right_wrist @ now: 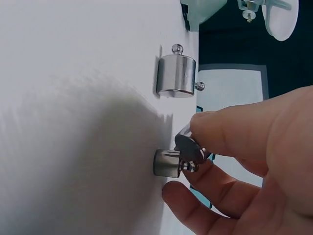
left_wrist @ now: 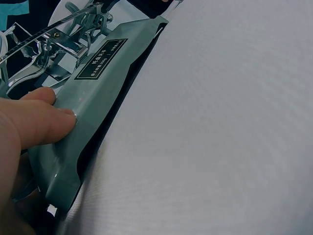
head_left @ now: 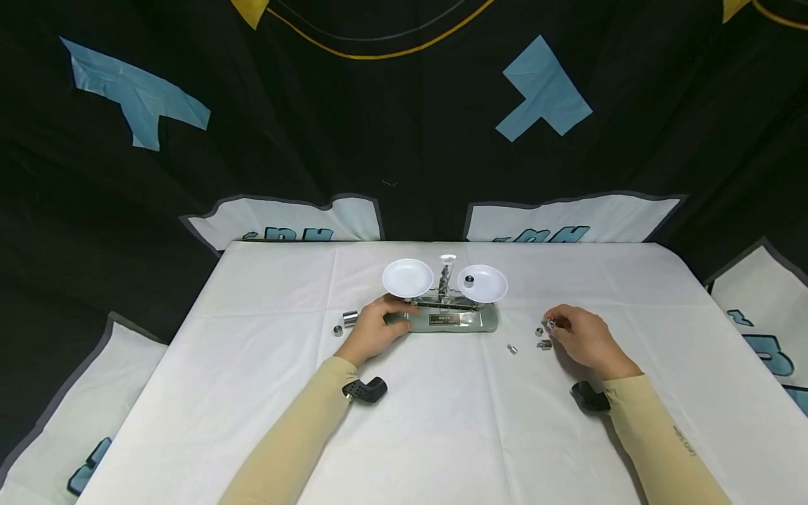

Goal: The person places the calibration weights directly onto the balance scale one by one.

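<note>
A person sits at a counter draped in white cloth, with a small balance scale standing near the middle. The left hand rests against the left end of the scale's grey-green base, thumb pressed flat on its top face and the fingers loosely laid along it, not closed round anything. The right hand is well off to the right of the scale, its grip narrowed to a pinch: thumb and forefinger hold the knob of a small metal weight that stands on the cloth. A second, larger weight stands just beside it, apart from the fingers. Another small weight lies between the hand and the scale. One weight sits on the right pan; the left pan is white and round. Two more cylinders stand left of the left hand.
</note>
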Motion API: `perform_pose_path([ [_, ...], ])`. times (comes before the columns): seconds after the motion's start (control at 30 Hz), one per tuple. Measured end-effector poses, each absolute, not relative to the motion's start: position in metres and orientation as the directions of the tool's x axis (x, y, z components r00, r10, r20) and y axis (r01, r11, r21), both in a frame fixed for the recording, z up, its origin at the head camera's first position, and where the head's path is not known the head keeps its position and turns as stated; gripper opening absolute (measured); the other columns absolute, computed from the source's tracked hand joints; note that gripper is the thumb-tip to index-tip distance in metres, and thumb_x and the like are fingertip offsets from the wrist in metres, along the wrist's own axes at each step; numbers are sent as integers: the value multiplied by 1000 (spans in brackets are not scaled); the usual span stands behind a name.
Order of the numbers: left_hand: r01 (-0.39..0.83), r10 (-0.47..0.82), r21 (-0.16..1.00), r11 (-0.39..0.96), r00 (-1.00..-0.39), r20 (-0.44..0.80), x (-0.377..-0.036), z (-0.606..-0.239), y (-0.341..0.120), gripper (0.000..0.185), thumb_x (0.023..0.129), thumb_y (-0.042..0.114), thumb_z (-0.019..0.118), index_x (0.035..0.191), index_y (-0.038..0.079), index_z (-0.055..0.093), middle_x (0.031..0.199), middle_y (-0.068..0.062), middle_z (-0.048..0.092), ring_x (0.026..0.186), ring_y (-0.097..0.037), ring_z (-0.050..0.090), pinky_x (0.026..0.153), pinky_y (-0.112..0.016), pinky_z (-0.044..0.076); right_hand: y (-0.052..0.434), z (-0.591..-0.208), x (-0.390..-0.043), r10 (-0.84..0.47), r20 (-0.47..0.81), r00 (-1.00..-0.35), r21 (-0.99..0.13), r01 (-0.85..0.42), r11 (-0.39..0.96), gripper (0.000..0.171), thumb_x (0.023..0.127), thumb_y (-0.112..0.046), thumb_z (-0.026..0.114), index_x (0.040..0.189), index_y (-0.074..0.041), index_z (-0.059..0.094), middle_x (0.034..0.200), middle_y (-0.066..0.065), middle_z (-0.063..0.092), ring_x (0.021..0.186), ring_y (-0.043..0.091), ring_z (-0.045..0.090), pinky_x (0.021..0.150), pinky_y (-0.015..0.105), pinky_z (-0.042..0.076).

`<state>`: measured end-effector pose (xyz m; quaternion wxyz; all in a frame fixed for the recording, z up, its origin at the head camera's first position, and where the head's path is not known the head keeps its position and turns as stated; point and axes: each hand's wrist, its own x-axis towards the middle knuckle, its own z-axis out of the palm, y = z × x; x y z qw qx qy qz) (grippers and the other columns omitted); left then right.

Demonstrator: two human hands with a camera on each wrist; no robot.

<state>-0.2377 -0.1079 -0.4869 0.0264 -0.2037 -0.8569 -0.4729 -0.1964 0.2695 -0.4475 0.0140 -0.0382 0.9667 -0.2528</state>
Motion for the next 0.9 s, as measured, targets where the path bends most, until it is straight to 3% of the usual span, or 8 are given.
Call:
perform_pose_path([
  [0.17,375,327,806,458,-914,240,-237,-486,-108,28,81,5,72,108,10,80,132,-12,68,130,-30,60,114,-47,45,269,-448,-196,-48,-13,-999,-531,-33,847,26,94,0,60,119,3,65,109,24,68,95,34,62,78,43,54],
  [0.43,381,322,813,440,-912,253,-236,-485,-107,29,81,5,72,109,10,80,128,-12,70,126,-30,62,113,-47,47,271,-445,-197,-27,17,-999,-631,-32,775,28,97,-3,61,124,4,62,115,27,65,101,37,63,64,29,55],
  [0.63,376,318,814,443,-915,250,-236,-485,-106,28,81,5,72,108,9,79,128,-13,70,126,-30,62,113,-46,46,272,-437,-196,-35,91,-995,-649,-86,756,30,98,-5,59,127,2,61,118,26,65,108,38,61,76,32,49],
  [0.9,368,315,809,458,-918,239,-236,-485,-107,28,81,6,73,108,10,80,131,-12,69,128,-30,61,114,-47,45,269,-427,-194,-11,112,-994,-654,-82,752,31,99,-8,60,128,1,61,123,28,65,114,40,59,80,37,43],
])
